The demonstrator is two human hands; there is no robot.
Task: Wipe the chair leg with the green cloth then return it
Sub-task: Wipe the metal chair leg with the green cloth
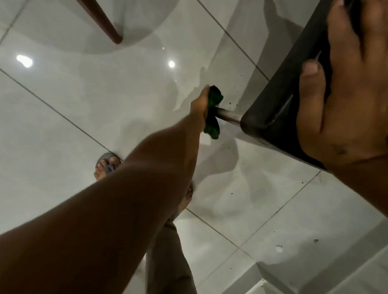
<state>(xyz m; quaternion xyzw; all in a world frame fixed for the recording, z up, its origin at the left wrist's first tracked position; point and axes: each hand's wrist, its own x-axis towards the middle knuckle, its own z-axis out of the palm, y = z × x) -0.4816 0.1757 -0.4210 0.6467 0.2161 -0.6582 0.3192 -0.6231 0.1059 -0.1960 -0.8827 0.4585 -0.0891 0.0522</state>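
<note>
Head view, looking steeply down at glossy white floor tiles.

Left hand: arm extended far down and forward, fingers clenched around green cloth. Cloth bunched and wrapped around chair leg, low on the leg; folds showing above and below the hand. Leg visible only as a short metallic-looking stretch between cloth and seat corner; its lower end hidden behind cloth and hand.

Right hand: palm and spread fingers laid over the edge of dark chair seat, thumb pressed on the seat's side face, fingers curled over the top edge. Grasping the seat, near its rounded corner. Seat appears tilted relative to the floor.

Second leg, brown wood, tapered, in the upper left, well apart from the cloth; foot of it resting on the floor inside a round grey shadow.

Small dark specks scattered on the tiles just beside the cloth and further toward the lower right.

Foot in a grey sandal on the floor below the left forearm; trouser leg in olive-brown at bottom centre. Bright ceiling-light reflections on the tiles at left and centre.
</note>
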